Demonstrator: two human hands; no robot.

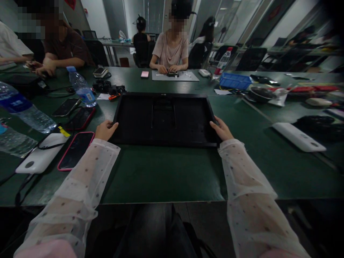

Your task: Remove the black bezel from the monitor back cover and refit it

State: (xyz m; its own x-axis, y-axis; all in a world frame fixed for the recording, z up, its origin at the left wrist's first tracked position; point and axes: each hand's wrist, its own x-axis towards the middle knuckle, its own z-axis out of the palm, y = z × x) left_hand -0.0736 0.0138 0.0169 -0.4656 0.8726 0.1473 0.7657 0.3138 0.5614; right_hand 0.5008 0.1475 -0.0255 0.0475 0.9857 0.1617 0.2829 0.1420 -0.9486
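Both hands held a black rectangular tray (134, 118) at twelve o'clock, over or on a green table (163, 172). The left hand (105, 130) clamped its fingers on the nine-o'clock rim, the right hand (223, 129) on the three-o'clock rim. A swing toward ten could have toppled the blue-capped bottle (82, 89); a trailing left sleeve (88, 172) could have dragged the pink-edged phone (76, 152).

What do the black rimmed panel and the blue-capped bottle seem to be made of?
Black rimmed panel: probably matte plastic, given its dull, dark surface; painted metal is possible. Blue-capped bottle: likely clear, glossy plastic, being see-through with bright highlights.
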